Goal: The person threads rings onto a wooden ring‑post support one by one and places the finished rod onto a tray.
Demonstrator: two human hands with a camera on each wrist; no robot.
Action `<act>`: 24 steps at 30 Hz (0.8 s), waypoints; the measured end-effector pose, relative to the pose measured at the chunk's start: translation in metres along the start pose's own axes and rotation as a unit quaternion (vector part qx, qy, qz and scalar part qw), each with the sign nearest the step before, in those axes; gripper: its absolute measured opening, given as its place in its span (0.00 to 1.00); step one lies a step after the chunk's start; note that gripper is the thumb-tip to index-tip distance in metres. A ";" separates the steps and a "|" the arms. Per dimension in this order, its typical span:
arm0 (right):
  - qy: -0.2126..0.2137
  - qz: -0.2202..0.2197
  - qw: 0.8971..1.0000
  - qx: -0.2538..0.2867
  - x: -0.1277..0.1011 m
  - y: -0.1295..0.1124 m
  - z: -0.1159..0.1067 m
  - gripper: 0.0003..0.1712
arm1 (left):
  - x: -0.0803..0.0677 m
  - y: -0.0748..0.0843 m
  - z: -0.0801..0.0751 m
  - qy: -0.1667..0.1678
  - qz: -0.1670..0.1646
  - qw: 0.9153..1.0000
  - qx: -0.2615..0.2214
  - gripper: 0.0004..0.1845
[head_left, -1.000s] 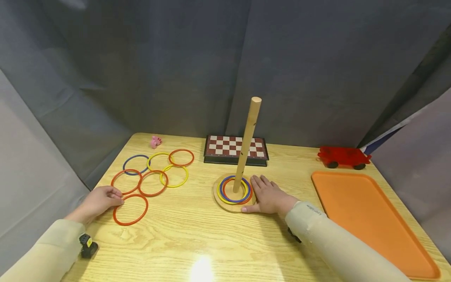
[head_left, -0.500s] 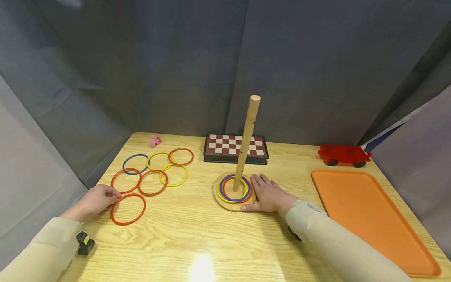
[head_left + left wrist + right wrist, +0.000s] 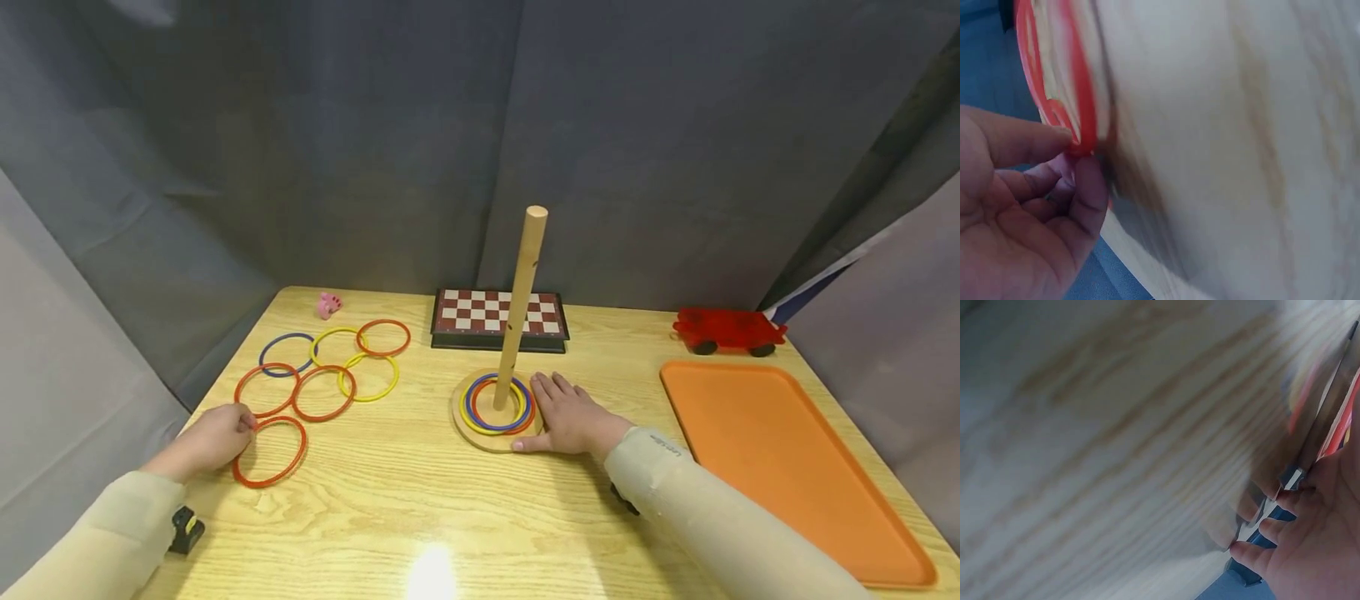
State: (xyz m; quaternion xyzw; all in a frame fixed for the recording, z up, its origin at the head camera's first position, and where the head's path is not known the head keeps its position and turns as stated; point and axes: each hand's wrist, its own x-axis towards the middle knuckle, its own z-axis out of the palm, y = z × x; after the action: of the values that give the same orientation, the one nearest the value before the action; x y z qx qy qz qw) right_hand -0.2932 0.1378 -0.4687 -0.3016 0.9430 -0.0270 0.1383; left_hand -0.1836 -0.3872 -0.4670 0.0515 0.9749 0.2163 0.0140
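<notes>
Left hand pinching a red ring, right hand steadying the peg base.

My left hand point(image 3: 212, 439) has thumb and forefinger closed on the near rim of the red ring point(image 3: 269, 451), a thin, glossy hoop lying flat on the surface point(image 3: 420, 517) at the front left. I judge a light, level lift best, keeping clear of neighbouring hoops. My right hand point(image 3: 572, 414) rests flat, fingers straight, against the round peg base point(image 3: 480, 438).
</notes>
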 end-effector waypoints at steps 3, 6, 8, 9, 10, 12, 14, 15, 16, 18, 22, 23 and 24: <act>0.002 -0.003 1.000 -0.001 0.000 0.000 -0.001 0.70 | 0.001 0.000 -0.002 -0.013 -0.007 0.999 -0.047 0.03; 0.003 -0.001 1.000 -0.005 -0.001 0.001 -0.001 0.70 | 0.005 0.005 -0.007 -0.032 -0.015 0.989 -0.142 0.05; 0.004 -0.001 1.000 -0.006 -0.001 0.002 0.000 0.70 | 0.008 0.012 -0.012 -0.038 -0.018 0.976 -0.212 0.07; 0.005 -0.001 1.000 -0.005 -0.001 0.002 0.001 0.70 | 0.010 0.016 -0.014 -0.038 -0.013 0.970 -0.241 0.07; 0.004 -0.002 1.000 -0.004 0.000 0.002 0.001 0.70 | 0.011 0.021 -0.017 -0.038 -0.009 0.964 -0.264 0.09; 0.005 -0.007 1.000 -0.004 0.000 0.003 0.002 0.70 | 0.015 0.031 -0.022 -0.033 0.002 0.957 -0.289 0.11; 0.005 -0.011 1.000 0.000 0.000 0.002 0.002 0.70 | 0.018 0.043 -0.028 -0.028 0.008 0.954 -0.299 0.13; 0.005 -0.012 1.000 0.001 0.000 0.002 0.002 0.70 | 0.020 0.049 -0.031 -0.025 0.011 0.954 -0.300 0.13; 0.003 -0.011 1.000 -0.002 0.000 0.001 0.001 0.70 | 0.022 0.056 -0.035 -0.022 0.013 0.953 -0.303 0.13; 0.005 -0.011 1.000 0.001 -0.001 0.000 0.001 0.70 | 0.027 0.069 -0.041 -0.012 0.023 0.948 -0.316 0.13; 0.000 -0.002 1.000 -0.006 -0.001 -0.001 0.001 0.69 | 0.040 0.101 -0.055 0.006 0.038 0.927 -0.373 0.11; 0.002 -0.002 1.000 -0.004 -0.001 0.000 0.001 0.69 | 0.044 0.109 -0.059 0.009 0.043 0.919 -0.392 0.10; 0.002 -0.002 1.000 -0.005 -0.001 0.000 0.001 0.69 | 0.048 0.117 -0.063 0.012 0.048 0.910 -0.411 0.08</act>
State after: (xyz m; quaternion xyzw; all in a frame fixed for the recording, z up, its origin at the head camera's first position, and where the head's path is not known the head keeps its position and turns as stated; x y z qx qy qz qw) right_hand -0.2921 0.1381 -0.4697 -0.3040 0.9428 -0.0236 0.1350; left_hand -0.2233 -0.3028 -0.3611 0.0852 0.7960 0.5992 0.0117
